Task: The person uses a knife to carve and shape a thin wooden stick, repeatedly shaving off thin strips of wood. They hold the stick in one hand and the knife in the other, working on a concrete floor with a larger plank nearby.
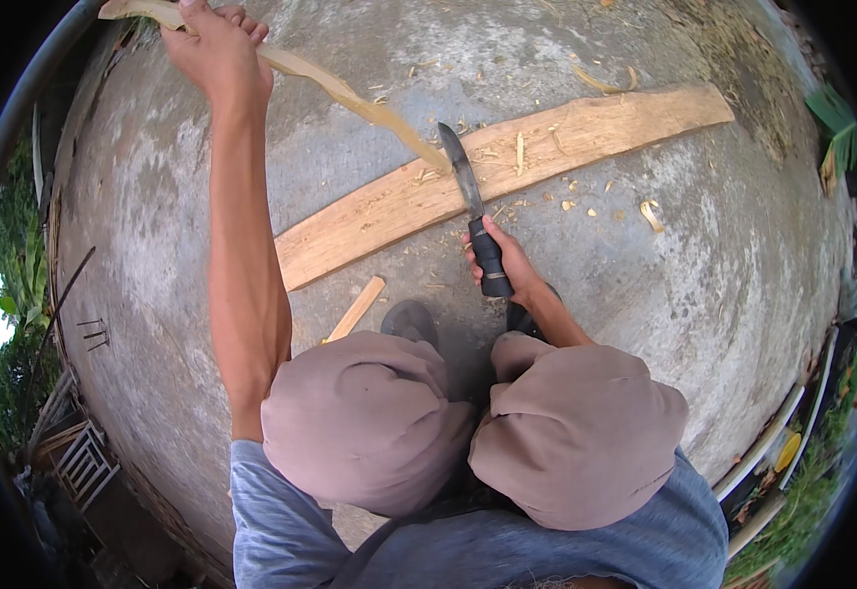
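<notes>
A long, curved strip of pale wood [340, 88] runs from the far left of my view down toward the middle, its lower tip resting on a wide plank [546, 147] that lies flat on the concrete ground [703, 285]. My left hand [214, 47], arm stretched far out, has its fingers wrapped around the upper end of the strip. My right hand [507, 260] is closed tight around the black handle of a big knife [468, 201], whose dark blade points away from me and meets the strip's tip at the plank. Wood shavings [576, 201] lie scattered on and around the plank. A small offcut of wood [356, 308] lies near my left knee [360, 417], just beside a dark shoe [411, 319]. My knees, in brownish trousers, fill the near part of the scene. Green plants [26, 285] edge the slab at far left.
</notes>
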A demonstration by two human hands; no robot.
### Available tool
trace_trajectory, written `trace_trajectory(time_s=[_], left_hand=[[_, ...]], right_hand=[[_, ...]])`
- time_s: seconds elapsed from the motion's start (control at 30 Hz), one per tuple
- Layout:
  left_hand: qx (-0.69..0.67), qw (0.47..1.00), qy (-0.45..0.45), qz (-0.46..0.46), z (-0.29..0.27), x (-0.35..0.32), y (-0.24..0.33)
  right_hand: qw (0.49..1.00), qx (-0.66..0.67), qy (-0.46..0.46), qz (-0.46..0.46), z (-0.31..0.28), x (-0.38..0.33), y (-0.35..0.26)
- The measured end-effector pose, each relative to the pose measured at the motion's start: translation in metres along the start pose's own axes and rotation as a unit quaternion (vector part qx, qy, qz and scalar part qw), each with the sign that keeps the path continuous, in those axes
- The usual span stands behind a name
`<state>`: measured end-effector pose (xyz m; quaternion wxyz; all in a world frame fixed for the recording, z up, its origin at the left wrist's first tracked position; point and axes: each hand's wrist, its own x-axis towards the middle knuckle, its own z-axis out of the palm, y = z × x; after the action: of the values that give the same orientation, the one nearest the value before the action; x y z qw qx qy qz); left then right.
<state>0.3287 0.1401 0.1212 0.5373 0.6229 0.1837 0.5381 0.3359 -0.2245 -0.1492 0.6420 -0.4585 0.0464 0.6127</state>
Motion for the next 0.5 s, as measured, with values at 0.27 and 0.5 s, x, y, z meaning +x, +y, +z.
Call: trace_trajectory(time_s=[0.27,0.5], left_hand=[[0.212,0.970,0.085,0.083,0.035,-0.048,0.027],[0.173,0.976,0.091,0.098,0.044,-0.059,0.036]], right_hand=[[0.934,-0.258,0.072,-0.237,0.085,-0.014,-0.016],[0.949,-0.233,0.109,-0.184,0.065,0.003,-0.011]])
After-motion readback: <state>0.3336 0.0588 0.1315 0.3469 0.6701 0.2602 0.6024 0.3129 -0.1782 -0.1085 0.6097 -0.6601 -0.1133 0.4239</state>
